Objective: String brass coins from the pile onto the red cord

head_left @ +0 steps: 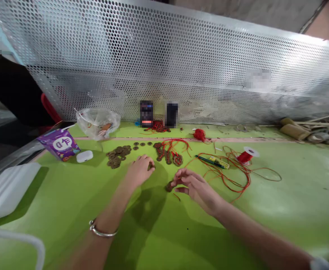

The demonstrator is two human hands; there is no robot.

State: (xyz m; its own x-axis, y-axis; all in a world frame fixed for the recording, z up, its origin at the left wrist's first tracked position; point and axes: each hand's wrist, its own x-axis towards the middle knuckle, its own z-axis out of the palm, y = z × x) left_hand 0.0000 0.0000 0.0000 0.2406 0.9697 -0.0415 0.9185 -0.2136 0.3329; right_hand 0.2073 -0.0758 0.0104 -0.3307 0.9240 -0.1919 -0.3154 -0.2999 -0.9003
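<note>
brown coins [169,186] against right grip [200,188]

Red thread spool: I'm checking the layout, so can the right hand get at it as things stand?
Probably yes: the spool stands beyond and to the right of the right hand, and only low things, such as loose red cord, seem to lie between; nothing tall blocks the way.

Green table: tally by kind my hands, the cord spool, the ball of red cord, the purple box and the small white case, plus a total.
Hands: 2, left hand and right hand
Cord spool: 1
Ball of red cord: 1
Purple box: 1
Small white case: 1
Total: 6
</note>
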